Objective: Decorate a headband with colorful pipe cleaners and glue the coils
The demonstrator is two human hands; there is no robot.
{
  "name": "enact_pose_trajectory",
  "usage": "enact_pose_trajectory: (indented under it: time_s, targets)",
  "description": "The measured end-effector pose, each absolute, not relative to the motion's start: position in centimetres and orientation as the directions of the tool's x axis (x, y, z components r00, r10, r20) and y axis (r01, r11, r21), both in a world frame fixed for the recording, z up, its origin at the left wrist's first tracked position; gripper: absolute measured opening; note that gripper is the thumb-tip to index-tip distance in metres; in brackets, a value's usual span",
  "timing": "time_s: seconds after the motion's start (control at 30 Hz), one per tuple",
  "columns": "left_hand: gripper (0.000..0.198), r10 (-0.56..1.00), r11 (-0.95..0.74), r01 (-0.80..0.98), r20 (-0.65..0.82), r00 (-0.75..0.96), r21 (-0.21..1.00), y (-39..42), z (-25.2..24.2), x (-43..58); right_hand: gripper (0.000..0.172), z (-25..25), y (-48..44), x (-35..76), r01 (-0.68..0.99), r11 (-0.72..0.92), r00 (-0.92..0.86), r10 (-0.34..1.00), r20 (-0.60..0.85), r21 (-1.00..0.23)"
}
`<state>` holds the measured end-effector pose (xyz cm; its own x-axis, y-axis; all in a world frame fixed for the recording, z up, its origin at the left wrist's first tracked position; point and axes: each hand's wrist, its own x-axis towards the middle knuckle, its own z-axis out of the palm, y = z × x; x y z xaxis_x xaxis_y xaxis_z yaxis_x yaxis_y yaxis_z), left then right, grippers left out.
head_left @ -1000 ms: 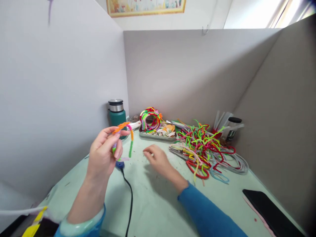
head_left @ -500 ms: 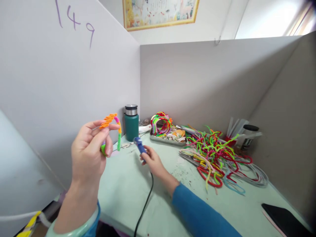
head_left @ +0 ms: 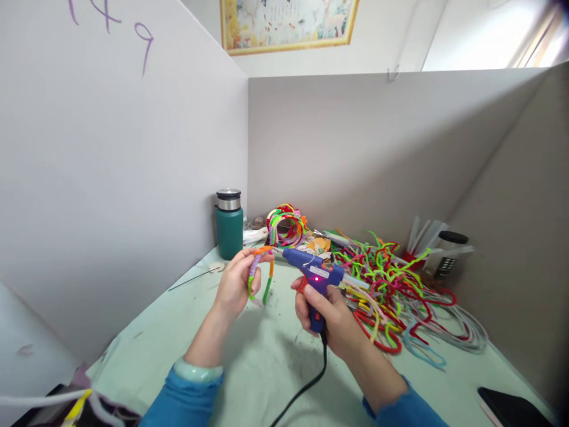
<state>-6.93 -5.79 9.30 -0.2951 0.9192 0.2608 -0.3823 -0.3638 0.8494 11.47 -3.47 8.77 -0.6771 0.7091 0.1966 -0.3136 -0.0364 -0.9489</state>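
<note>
My right hand (head_left: 326, 308) grips a blue hot glue gun (head_left: 311, 264) by its handle, a finger on the orange trigger and a red light glowing on its side. A clear glue stick (head_left: 355, 281) sticks out of its back. My left hand (head_left: 235, 281) pinches a bent pipe-cleaner piece (head_left: 253, 273) in orange, purple and green, with one end hanging down. The glue gun's nozzle (head_left: 276, 250) points left and is at the orange part; whether it touches cannot be told. From the gun's handle a black cord (head_left: 306, 388) runs down to the table's front.
A green bottle (head_left: 229, 228) stands at the back left. Behind my hands lies a roll of coloured pipe-cleaner rings (head_left: 287, 224). Tangled pipe cleaners (head_left: 386, 267) and red-handled scissors (head_left: 377, 338) cover the right side. A black phone-like object (head_left: 511, 409) lies front right.
My right hand has lifted the glue gun off the table area and turned its nozzle leftwards. My left hand has moved right and lower with the pipe-cleaner piece, meeting the nozzle.
</note>
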Motion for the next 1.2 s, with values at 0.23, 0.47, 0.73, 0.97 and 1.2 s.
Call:
enact_pose_trajectory:
  time_s: [0.23,0.47,0.73,0.97,1.2]
  targets:
    - [0.027,0.929,-0.343,-0.405,0.241,-0.281,0.848,-5.5,8.2,-6.7,0.036,8.0,-3.9,11.0,-0.044,0.11,-0.688,0.718,0.11,-0.993]
    - [0.029,0.941,-0.313,-0.389,0.226,-0.252,0.866,-5.8,8.1,-6.5,0.043,7.8,-3.8,10.8,0.064,0.135,-0.646,0.761,0.062,-0.989]
    - [0.026,0.925,-0.351,-0.31,0.276,-0.262,0.884,-5.8,7.8,-6.2,0.046,8.5,-3.9,11.2,0.159,0.189,-0.619,0.783,0.052,-0.969]
    - [0.024,0.92,-0.364,-0.256,0.304,-0.248,0.895,-5.9,7.6,-6.1,0.047,8.0,-3.5,11.3,0.183,0.203,-0.618,0.785,0.047,-0.962]
    - [0.024,0.925,-0.353,-0.235,0.301,-0.231,0.906,-5.7,7.6,-6.1,0.047,7.6,-3.3,11.3,0.173,0.205,-0.596,0.801,0.063,-0.963]
